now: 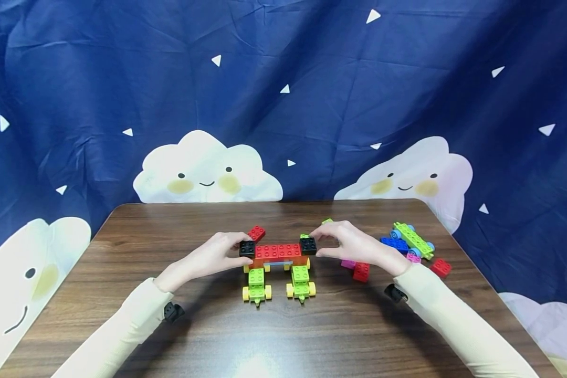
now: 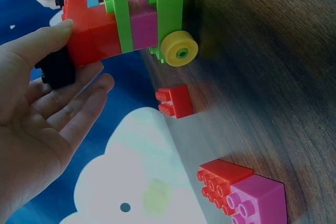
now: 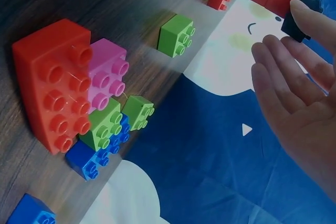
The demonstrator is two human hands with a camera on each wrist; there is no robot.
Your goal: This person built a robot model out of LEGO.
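Note:
A toy built of bricks stands mid-table on two green wheeled bases (image 1: 256, 283) with yellow wheels. Across its top runs a row of red bricks (image 1: 277, 252), with a black brick (image 1: 247, 249) at the left end and another black brick (image 1: 308, 245) at the right end. My left hand (image 1: 219, 252) pinches the left black brick, its thumb (image 2: 65, 27) reaching onto the red side and its fingers behind. At the other end my right hand (image 1: 352, 244) holds the right black brick between thumb and index finger, with the other fingers extended in the right wrist view.
Behind the toy lies a red brick (image 1: 256, 232). To the right are a green wheeled base (image 1: 413, 240) with blue wheels, a blue brick (image 1: 394, 244), red bricks (image 1: 441, 268) and a pink brick (image 1: 347, 264). A blue curtain (image 1: 312, 121) hangs beyond the table's far edge.

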